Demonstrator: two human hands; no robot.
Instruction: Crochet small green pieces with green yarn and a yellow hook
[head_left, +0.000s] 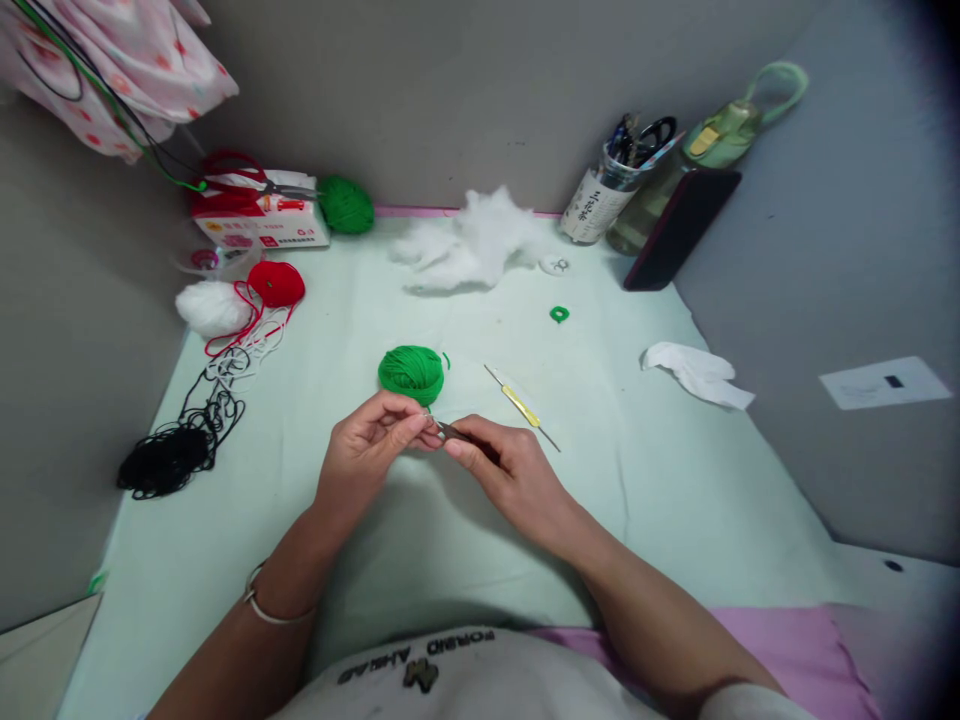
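Over the near middle of the table, my two hands meet just in front of a green yarn ball [411,375]. My left hand [375,437] pinches a small, thin, shiny piece between thumb and fingertips; its kind is too small to make out. Wrapped in my right hand [504,462] is a dark tool with a narrow metal tip [450,431], pliers-like, its handles mostly hidden by the fingers. The tip touches or nearly touches the small piece. To the right lies a crochet hook with a yellow grip [520,406]. Farther back is a small green crocheted ring [559,314].
White stuffing [480,245] lies at the back. On the left are black yarn [166,460], red yarn [276,285], a white ball [214,308] and a tissue box [262,225] with red-handled scissors. A pen cup [592,205], bottle [724,135], phone [682,230] and crumpled tissue [697,373] stand or lie right.
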